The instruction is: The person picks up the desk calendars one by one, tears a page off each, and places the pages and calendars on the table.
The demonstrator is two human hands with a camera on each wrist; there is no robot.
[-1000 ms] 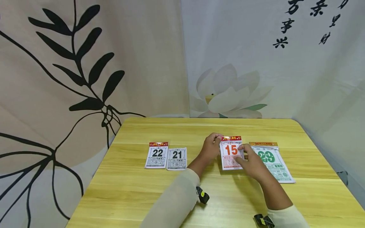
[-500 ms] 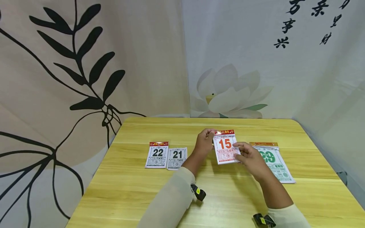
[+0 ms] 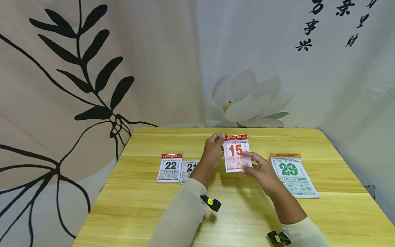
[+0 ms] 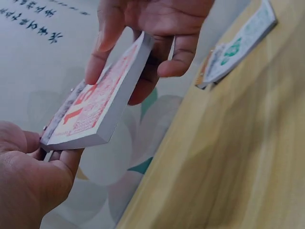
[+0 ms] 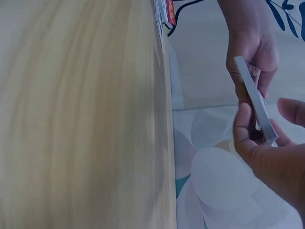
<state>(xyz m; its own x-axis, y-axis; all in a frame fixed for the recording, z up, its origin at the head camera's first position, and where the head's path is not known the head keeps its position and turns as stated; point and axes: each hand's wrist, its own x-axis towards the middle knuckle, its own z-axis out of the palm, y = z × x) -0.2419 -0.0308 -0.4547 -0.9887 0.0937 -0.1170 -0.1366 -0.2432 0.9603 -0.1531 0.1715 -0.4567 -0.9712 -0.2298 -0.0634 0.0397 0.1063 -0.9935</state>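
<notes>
A thick tear-off calendar pad with a red header and a red 15 (image 3: 236, 159) is held up above the table. At its upper left corner, my left hand (image 3: 212, 151) pinches it, thumb at the front and fingers behind. My right hand (image 3: 262, 173) holds the lower right edge, with a finger laid over the printed face. In the left wrist view the pad (image 4: 97, 112) tilts, its page edges showing, and the right hand (image 4: 157, 24) reaches around its far end. Edge-on in the right wrist view, the pad (image 5: 255, 102) spans both hands.
On the left of the wooden table (image 3: 132, 209) lie calendar 22 (image 3: 169, 168) and, beside it, calendar 21 (image 3: 189, 168), partly covered by my left arm. A larger calendar with a green 29 (image 3: 293, 176) lies to the right. Printed curtains (image 3: 166, 68) hang behind the table.
Both hands have lifted the 15 calendar and carried it left, away from the green 29 calendar. My left arm now covers part of calendar 21.
</notes>
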